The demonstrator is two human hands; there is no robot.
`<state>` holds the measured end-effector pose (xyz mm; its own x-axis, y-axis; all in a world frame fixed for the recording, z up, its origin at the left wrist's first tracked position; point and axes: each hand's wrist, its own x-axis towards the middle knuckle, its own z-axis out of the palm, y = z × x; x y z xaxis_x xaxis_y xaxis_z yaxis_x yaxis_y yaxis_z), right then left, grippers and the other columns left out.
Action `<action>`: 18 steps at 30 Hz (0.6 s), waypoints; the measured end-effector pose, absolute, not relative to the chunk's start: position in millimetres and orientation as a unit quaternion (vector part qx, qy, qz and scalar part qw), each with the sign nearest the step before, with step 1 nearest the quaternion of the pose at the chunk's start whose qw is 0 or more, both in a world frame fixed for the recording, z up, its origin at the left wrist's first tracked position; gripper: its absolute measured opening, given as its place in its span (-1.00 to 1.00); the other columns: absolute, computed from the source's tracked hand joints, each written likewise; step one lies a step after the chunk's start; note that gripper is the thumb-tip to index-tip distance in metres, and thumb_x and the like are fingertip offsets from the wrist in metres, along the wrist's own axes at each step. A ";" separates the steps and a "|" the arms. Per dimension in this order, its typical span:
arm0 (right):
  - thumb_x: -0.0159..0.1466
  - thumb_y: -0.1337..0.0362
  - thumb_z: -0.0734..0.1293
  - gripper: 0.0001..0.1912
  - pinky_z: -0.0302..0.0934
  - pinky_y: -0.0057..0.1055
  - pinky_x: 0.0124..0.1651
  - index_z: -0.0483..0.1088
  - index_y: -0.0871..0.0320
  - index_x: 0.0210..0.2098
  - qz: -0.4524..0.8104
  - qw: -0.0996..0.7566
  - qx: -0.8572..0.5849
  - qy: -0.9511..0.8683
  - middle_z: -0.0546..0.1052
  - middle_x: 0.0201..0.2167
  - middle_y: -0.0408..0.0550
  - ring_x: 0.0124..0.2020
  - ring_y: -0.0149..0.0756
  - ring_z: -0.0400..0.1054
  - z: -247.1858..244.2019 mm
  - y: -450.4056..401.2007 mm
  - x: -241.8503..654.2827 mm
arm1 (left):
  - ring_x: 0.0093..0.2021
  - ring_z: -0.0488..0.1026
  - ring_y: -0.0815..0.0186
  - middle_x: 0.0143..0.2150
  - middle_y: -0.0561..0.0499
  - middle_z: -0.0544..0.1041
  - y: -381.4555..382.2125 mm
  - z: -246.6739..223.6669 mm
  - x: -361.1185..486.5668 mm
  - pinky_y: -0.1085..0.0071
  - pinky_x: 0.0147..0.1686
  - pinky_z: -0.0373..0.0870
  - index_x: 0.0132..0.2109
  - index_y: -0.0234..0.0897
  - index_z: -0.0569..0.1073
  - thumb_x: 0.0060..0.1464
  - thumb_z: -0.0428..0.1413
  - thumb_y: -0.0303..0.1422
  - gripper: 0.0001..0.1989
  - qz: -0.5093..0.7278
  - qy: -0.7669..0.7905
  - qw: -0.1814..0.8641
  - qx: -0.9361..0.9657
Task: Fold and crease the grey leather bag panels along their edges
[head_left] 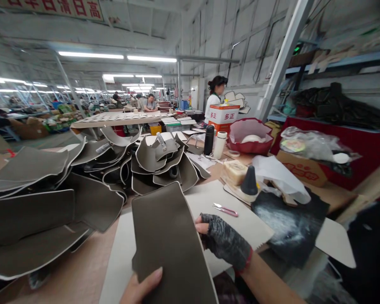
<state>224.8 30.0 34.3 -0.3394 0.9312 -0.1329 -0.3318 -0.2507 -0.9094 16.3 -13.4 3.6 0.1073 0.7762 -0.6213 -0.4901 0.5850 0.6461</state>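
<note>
A dark grey-brown panel with pale edges (pixel 169 236), leather-like, is held upright and slightly tilted before me. My left hand (pixel 142 287), bare, grips its lower left, the thumb lying on the front face and the other fingers hidden behind. At the right edge my right hand (pixel 220 238), in a dark fingerless glove with a red cuff, has its fingertips closed on the panel's border. Beneath the panel lies a pale sheet (pixel 209 198). Small thread snips with pink handles (pixel 226 210) rest on that sheet, just beyond my right hand.
Many similar curved panels (pixel 95 198) are heaped to the left and ahead. On the right are a dark cone (pixel 249 181), a yellowish block (pixel 235 172), a black bottle (pixel 209 140), a white bottle (pixel 220 145) and a powder-dusted black sheet (pixel 285 219). Co-workers are farther back.
</note>
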 end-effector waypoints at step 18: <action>-0.01 0.26 0.22 -0.89 0.23 -0.47 -0.52 0.21 0.18 -0.54 0.623 0.355 -0.434 -0.546 0.35 -0.67 -0.21 -0.60 -0.39 0.32 40.7 32.6 194.8 | -0.64 0.24 0.42 -0.67 0.19 0.23 17.9 18.8 56.6 0.50 -0.63 0.19 -0.54 -0.22 0.13 -0.07 0.06 0.01 -0.58 0.364 0.535 0.532 0.546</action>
<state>194.8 32.6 40.7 -0.3716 0.9158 -0.1521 0.0314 -0.1513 -0.9880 56.6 17.9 18.8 0.1629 0.9718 -0.1707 0.1968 0.1376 0.9707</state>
